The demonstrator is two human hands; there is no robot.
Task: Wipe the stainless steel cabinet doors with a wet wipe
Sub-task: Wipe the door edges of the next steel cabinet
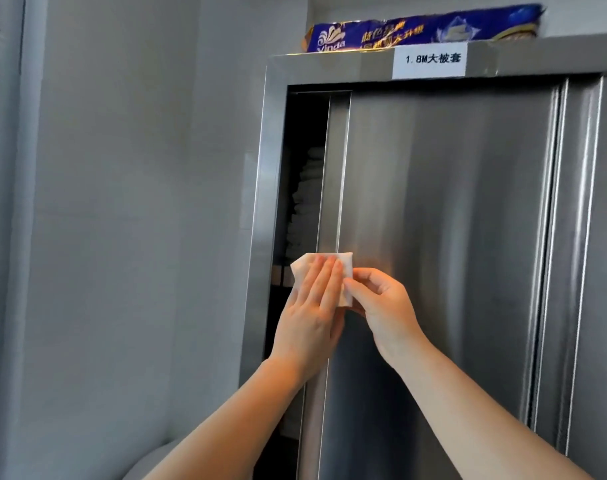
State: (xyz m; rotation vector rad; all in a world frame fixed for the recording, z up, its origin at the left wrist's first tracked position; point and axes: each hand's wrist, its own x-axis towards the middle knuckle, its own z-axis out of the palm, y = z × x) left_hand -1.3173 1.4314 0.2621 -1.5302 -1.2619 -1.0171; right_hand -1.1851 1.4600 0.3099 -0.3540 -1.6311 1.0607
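Observation:
A tall stainless steel cabinet fills the right half of the view. Its left sliding door (447, 220) stands slightly open, with a dark gap on its left. A white wet wipe (304, 266) lies over the door's left edge at mid height. My left hand (312, 306) rests flat on the wipe with straight fingers. My right hand (378, 303) pinches the wipe's right edge between thumb and fingertips. A second door (606, 237) is at the far right.
Folded white linens (304, 202) are stacked inside the gap. A blue paper-goods package (423, 27) lies on the cabinet top above a white label (430, 60). A grey wall (139, 202) is to the left.

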